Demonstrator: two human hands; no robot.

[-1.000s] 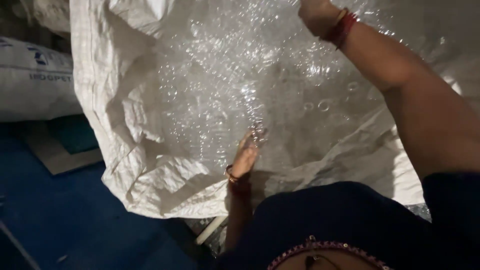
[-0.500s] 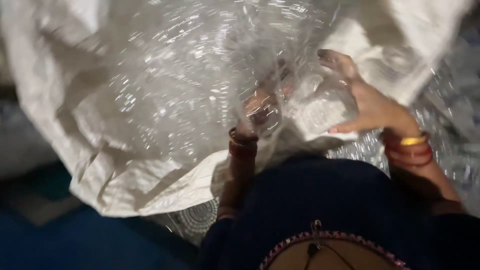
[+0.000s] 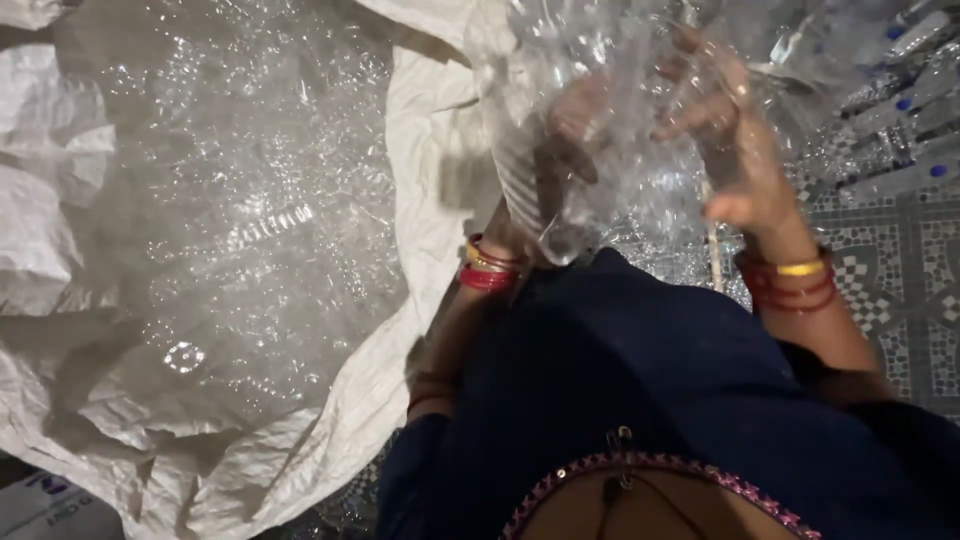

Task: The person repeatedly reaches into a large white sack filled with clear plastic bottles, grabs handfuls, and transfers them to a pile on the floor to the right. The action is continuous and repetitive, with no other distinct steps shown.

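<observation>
A large white woven sack (image 3: 415, 210) lies open on the left, filled with crushed clear plastic bottles (image 3: 250, 220). Over its right edge I hold up an armful of clear plastic bottles (image 3: 590, 70) between both hands. My left hand (image 3: 565, 125) shows blurred through the plastic, gripping it from the left, with red and gold bangles on the wrist. My right hand (image 3: 730, 150) presses on the armful from the right with fingers spread, bangles on that wrist too. My dark blue clothing fills the lower middle.
More clear bottles with blue caps (image 3: 900, 100) lie piled at the top right on a patterned tile floor (image 3: 900, 300). A corner of another white bag (image 3: 40, 500) shows at the bottom left.
Both hands have come together and lifted a bunch of clear bottles to the right of the sack's edge. The view has swung right, so the sack now sits on the left.
</observation>
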